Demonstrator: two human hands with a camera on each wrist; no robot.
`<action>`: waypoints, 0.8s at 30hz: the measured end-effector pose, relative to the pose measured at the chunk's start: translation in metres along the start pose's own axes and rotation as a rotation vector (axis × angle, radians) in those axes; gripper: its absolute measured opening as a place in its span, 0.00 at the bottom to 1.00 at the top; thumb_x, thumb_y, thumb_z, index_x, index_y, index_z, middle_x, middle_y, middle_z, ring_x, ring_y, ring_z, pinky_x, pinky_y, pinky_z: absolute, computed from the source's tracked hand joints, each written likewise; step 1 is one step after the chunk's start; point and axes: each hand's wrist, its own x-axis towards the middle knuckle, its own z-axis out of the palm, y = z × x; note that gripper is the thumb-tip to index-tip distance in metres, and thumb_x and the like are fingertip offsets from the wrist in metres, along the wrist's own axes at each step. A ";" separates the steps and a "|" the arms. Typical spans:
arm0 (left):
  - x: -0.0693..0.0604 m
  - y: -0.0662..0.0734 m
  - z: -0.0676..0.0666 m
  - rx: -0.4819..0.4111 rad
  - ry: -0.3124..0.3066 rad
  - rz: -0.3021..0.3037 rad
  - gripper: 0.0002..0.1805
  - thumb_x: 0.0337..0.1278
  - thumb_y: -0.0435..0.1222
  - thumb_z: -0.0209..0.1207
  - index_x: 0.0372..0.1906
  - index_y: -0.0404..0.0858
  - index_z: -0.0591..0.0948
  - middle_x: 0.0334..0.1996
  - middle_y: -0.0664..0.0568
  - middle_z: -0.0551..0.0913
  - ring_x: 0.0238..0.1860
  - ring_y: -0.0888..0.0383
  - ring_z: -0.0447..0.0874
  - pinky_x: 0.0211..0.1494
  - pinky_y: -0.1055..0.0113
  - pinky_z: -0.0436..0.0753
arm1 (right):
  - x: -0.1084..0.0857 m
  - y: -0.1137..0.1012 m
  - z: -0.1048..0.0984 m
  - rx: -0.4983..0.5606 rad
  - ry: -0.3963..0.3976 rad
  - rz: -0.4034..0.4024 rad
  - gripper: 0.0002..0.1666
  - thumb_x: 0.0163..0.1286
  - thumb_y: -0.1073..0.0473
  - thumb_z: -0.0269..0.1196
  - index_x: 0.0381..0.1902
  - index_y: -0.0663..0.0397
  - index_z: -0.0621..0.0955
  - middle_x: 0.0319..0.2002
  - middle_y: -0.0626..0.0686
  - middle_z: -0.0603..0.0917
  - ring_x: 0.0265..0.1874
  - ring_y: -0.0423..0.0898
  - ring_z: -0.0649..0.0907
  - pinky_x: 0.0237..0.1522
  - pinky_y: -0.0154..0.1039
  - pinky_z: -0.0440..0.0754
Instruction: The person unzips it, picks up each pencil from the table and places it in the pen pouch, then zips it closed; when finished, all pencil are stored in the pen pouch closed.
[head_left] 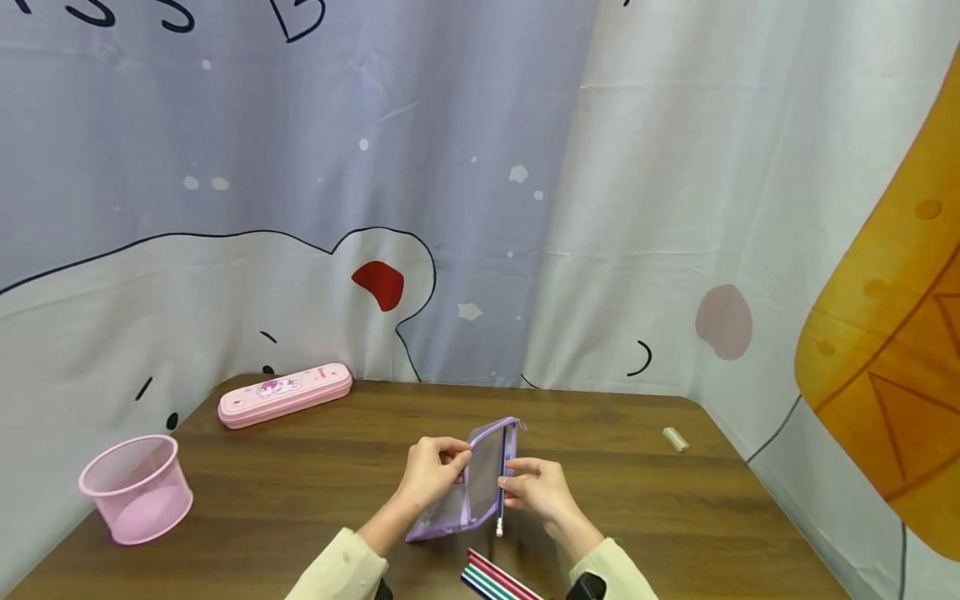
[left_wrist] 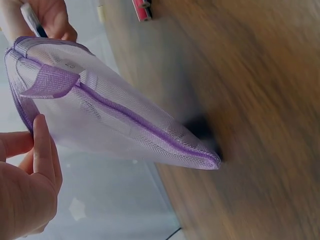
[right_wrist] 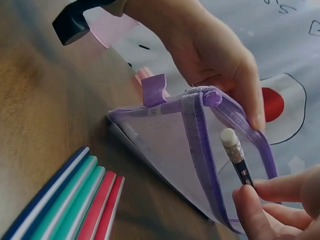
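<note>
Head view: purple mesh pouch (head_left: 486, 467) held over the table (head_left: 315, 467), rim pinched by the thumb and fingers of the left hand (head_left: 433, 471). Dark pencil (head_left: 500, 510) pinched by the right hand (head_left: 538, 490) at the pouch mouth; whether its tip is inside can't be told. Pink cup (head_left: 142, 500) and pink case (head_left: 288, 395) seen at left, small pale block (head_left: 675, 439) at right.

Left wrist view: pouch rim gripped by left fingertips (left_wrist: 40, 125); right hand partly hidden behind the pouch.

Right wrist view: pencil gripped below its white eraser (right_wrist: 229, 137); 5 coloured pencils (right_wrist: 80, 195) laid side by side on the table.
</note>
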 end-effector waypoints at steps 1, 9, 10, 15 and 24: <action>0.000 0.000 0.002 -0.002 -0.005 0.006 0.08 0.47 0.29 0.58 0.33 0.29 0.82 0.20 0.45 0.83 0.15 0.67 0.75 0.18 0.79 0.77 | 0.001 0.001 0.001 0.012 0.015 0.007 0.27 0.53 0.69 0.62 0.51 0.76 0.69 0.22 0.51 0.82 0.18 0.39 0.80 0.26 0.32 0.83; -0.001 0.001 0.010 -0.034 -0.041 0.020 0.09 0.48 0.29 0.58 0.33 0.27 0.82 0.21 0.43 0.83 0.17 0.65 0.77 0.18 0.79 0.77 | 0.004 0.000 0.011 0.042 0.068 0.026 0.27 0.53 0.70 0.61 0.51 0.77 0.68 0.24 0.50 0.77 0.17 0.37 0.79 0.24 0.30 0.82; -0.001 0.001 0.010 -0.040 -0.045 0.019 0.09 0.48 0.29 0.58 0.33 0.27 0.82 0.21 0.43 0.83 0.17 0.64 0.77 0.18 0.79 0.77 | 0.004 0.000 0.013 0.045 0.073 0.022 0.27 0.53 0.71 0.61 0.50 0.78 0.68 0.24 0.51 0.77 0.17 0.37 0.79 0.23 0.30 0.82; -0.001 0.003 0.011 -0.074 -0.070 0.006 0.09 0.48 0.29 0.58 0.34 0.27 0.81 0.22 0.41 0.83 0.18 0.63 0.78 0.19 0.78 0.78 | 0.004 0.001 0.019 -0.004 0.093 0.002 0.25 0.51 0.71 0.61 0.48 0.78 0.69 0.22 0.51 0.78 0.15 0.38 0.79 0.22 0.31 0.82; -0.003 0.003 0.007 -0.058 -0.057 0.013 0.08 0.48 0.29 0.58 0.34 0.27 0.82 0.22 0.42 0.83 0.18 0.63 0.78 0.19 0.79 0.78 | -0.004 0.004 0.011 -0.126 0.038 -0.070 0.24 0.49 0.71 0.63 0.45 0.77 0.71 0.28 0.62 0.83 0.23 0.44 0.83 0.28 0.38 0.84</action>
